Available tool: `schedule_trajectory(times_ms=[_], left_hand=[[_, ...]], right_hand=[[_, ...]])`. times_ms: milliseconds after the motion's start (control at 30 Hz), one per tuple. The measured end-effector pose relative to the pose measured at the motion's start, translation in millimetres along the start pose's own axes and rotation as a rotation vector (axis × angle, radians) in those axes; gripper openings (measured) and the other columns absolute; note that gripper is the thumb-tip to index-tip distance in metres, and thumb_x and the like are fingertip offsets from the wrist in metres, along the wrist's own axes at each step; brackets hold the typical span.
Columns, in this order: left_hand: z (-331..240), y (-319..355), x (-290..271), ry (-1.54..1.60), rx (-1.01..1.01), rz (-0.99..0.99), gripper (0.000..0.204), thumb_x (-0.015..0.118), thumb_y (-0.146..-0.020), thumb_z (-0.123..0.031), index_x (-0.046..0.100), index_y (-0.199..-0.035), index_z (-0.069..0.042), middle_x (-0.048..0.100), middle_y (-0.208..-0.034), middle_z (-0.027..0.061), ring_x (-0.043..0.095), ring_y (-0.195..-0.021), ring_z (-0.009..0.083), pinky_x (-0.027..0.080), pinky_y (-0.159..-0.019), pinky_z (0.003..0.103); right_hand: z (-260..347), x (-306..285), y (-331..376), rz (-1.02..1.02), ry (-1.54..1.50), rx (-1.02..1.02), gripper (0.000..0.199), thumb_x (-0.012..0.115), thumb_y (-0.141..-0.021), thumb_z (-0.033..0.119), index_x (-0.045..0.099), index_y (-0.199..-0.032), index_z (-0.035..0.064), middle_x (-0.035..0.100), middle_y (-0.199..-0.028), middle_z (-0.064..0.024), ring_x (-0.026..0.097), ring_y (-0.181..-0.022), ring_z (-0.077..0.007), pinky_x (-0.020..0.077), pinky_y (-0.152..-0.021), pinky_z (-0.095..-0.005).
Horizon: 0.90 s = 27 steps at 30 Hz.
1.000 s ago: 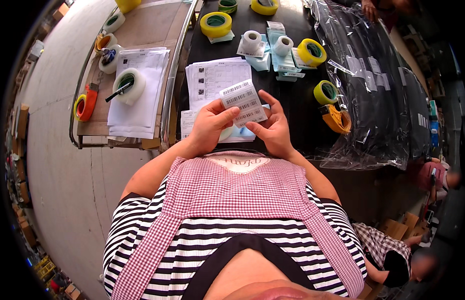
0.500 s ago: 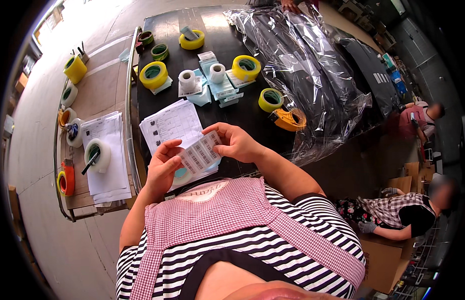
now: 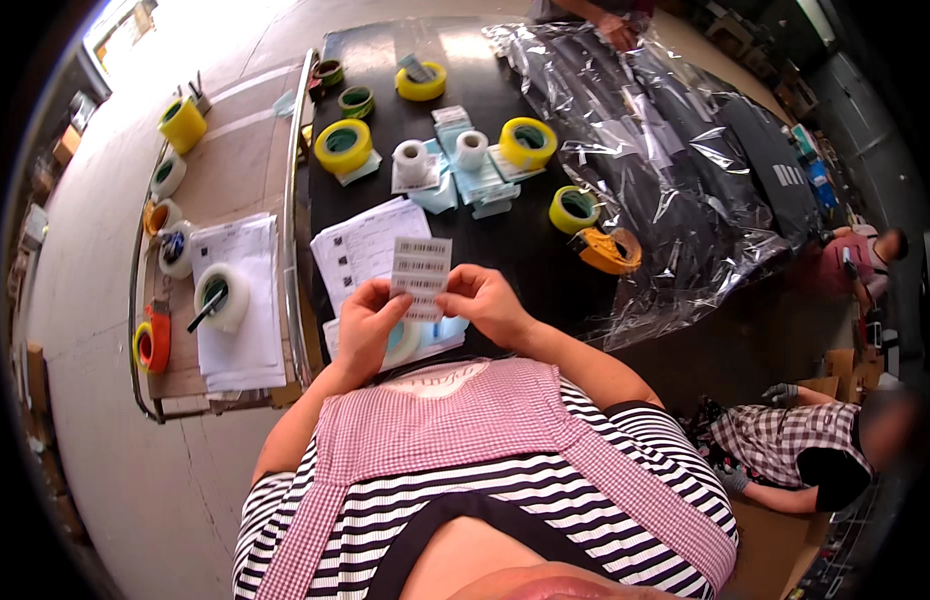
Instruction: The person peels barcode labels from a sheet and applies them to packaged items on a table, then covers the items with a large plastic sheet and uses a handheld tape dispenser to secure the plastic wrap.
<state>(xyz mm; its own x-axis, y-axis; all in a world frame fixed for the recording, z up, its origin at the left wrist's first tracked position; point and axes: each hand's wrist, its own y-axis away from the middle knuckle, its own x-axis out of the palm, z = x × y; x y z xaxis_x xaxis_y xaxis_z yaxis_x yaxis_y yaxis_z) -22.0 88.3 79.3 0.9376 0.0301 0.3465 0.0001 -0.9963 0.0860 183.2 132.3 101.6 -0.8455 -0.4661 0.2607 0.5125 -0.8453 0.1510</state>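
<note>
Between my two hands is a strip of white barcode labels, upright over the table's near edge. My left hand pinches its left side and my right hand pinches its right side. Under the hands lie white papers and light-blue sheets with a pale roll, partly hidden. Just beyond, a stack of printed sheets rests on the black table. Farther off, two small white label rolls stand on labels and light-blue packets.
Yellow tape rolls and an orange tape dispenser sit on the table. Clear plastic film covers dark panels at right. A side cart holds papers and tapes. Another person's hand is at the far edge; co-workers are at right.
The label strip has turned from slanted to upright, and my right hand has come down to its lower right side. The whole view has shifted slightly.
</note>
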Motion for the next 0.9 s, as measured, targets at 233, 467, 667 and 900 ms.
schedule_trajectory(times_ms=[233, 467, 667, 900], left_hand=[[-3.3, 9.6, -0.3, 0.117, -0.082, 0.012, 0.022, 0.069, -0.089, -0.008, 0.062, -0.107, 0.001, 0.067, -0.097, 0.0061, 0.060, -0.087, 0.0107, 0.048, -0.079, 0.025], [-0.3, 11.4, -5.9, 0.130, -0.092, 0.008, 0.021, 0.068, -0.090, -0.009, 0.061, -0.107, 0.001, 0.067, -0.098, 0.0071, 0.061, -0.085, 0.0109, 0.049, -0.077, 0.026], [-2.2, 8.8, -1.4, 0.146, -0.080, -0.003, 0.019, 0.068, -0.090, -0.011, 0.062, -0.104, 0.001, 0.067, -0.095, 0.0061, 0.060, -0.084, 0.0099, 0.048, -0.076, 0.025], [-1.2, 8.3, 0.1, 0.156, -0.083, -0.031, 0.017, 0.070, -0.090, -0.011, 0.061, -0.100, -0.001, 0.067, -0.092, 0.0047, 0.059, -0.081, 0.0091, 0.047, -0.074, 0.024]], right_hand=[[4.3, 7.9, -6.2, -0.147, 0.001, -0.029, 0.010, 0.066, -0.090, 0.008, 0.063, -0.093, -0.0012, 0.068, -0.086, -0.0075, 0.064, -0.075, -0.0126, 0.0537, -0.069, -0.0263], [5.3, 6.8, -10.0, -0.108, 0.035, -0.051, 0.009, 0.062, -0.089, 0.006, 0.062, -0.094, -0.0018, 0.067, -0.088, -0.0086, 0.063, -0.077, -0.0128, 0.0534, -0.073, -0.0277], [1.8, 4.3, -10.5, -0.057, 0.051, -0.069, 0.009, 0.062, -0.089, 0.005, 0.060, -0.093, -0.0022, 0.066, -0.087, -0.0079, 0.062, -0.076, -0.0116, 0.0524, -0.071, -0.0272], [-0.7, 5.4, -9.8, -0.050, 0.055, -0.049, 0.008, 0.062, -0.089, 0.005, 0.059, -0.092, -0.0019, 0.066, -0.086, -0.0068, 0.060, -0.076, -0.0104, 0.0513, -0.069, -0.0261]])
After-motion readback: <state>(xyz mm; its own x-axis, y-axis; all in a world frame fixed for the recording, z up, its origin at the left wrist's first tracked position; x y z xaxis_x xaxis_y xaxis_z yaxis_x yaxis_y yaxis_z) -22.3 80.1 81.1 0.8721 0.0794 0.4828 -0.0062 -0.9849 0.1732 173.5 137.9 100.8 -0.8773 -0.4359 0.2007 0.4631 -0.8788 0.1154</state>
